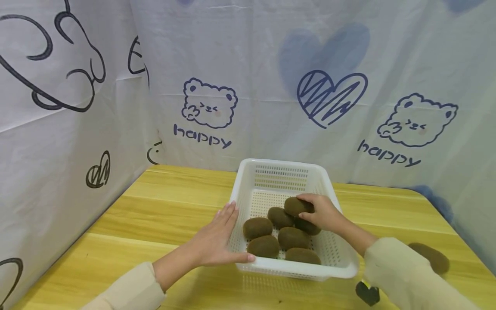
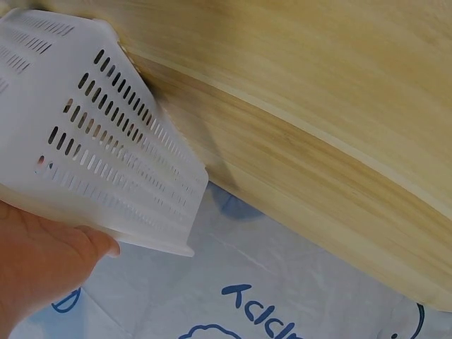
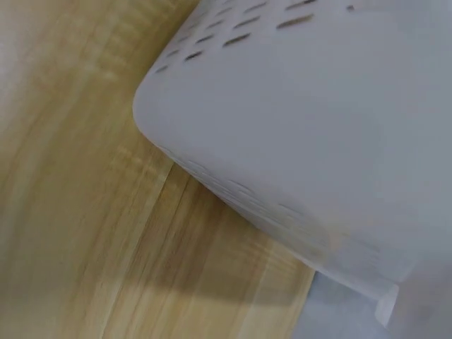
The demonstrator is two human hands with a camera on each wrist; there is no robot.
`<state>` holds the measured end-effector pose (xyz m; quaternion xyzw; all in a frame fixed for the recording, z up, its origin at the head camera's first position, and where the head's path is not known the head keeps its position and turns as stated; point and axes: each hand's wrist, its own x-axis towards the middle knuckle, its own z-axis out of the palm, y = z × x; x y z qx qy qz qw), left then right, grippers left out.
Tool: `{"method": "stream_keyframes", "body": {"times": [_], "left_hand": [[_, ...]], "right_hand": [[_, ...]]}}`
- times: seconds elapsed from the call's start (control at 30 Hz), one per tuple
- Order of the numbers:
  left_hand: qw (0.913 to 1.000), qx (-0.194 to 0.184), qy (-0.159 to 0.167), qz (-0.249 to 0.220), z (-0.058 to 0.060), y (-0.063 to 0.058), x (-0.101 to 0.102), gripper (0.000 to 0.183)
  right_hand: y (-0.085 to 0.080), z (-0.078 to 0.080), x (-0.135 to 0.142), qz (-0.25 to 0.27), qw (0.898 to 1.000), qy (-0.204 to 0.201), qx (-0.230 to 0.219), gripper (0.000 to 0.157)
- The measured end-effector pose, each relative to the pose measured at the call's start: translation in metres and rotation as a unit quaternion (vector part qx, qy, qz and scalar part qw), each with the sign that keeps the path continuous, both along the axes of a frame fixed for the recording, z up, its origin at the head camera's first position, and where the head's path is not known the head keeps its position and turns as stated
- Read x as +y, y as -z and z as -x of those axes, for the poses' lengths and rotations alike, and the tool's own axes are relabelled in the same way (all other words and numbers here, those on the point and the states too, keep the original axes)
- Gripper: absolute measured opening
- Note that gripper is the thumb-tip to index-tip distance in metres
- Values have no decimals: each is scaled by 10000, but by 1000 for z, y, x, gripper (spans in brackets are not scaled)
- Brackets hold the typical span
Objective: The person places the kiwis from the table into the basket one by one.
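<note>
A white perforated plastic basket point(image 1: 298, 272) stands on the table, with several brown kiwifruits point(image 1: 263, 246) in its near part. My left hand point(image 1: 217, 237) rests on the basket's left rim, its fingers straight and the thumb lying along the front rim. In the left wrist view, that hand point(image 2: 49, 265) touches the edge of the basket point(image 2: 106, 162). Inside the basket, at the right, my right hand point(image 1: 325, 213) grips a kiwifruit point(image 1: 295, 206) between fingers and thumb, above other kiwifruits. The right wrist view shows only the basket's outer wall point(image 3: 282, 134); the hand is hidden there.
Another kiwifruit point(image 1: 432, 257) lies on the wooden table point(image 1: 155, 215) at the right, partly behind the right sleeve. A small dark object with a yellow bit point(image 1: 367, 293) sits near the basket's front right corner. Printed cloth point(image 1: 263, 107) hangs behind and at the left.
</note>
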<state>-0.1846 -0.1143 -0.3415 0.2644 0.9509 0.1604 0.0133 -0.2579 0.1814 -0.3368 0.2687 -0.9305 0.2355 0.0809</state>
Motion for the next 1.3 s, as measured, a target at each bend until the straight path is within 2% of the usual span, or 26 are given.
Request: {"method": "stream_keyframes", "body": {"times": [0.1,0.33,0.53,0.73,0.87,1.03,1.3], "left_hand": [[10000,-4,2,3,0,0,0,116],[10000,29,21,24,0,0,-1,116],[10000,-5,-11,33,0,0,0,116],[10000,-6,-5,32,1,0,0,116],[10000,-31,1,61,1,0,0,115],[10000,-40,16,63,1,-1,0,116],[9999,-6,40,111,2,-2,0,116]], "right_hand": [[1,2,0,-82,10000,-50,-5,43],[-1,6,-3,-290,9990,10,343,38],[-2,10,-1,-244,9992,75,307,34],[-1,10,1,-401,9978,60,527,34],[-1,8,3,-448,9977,37,503,30],[-7,1,7,-227,9987,173,432,28],[-17,-7,26,444,9942,872,444,31]]}}
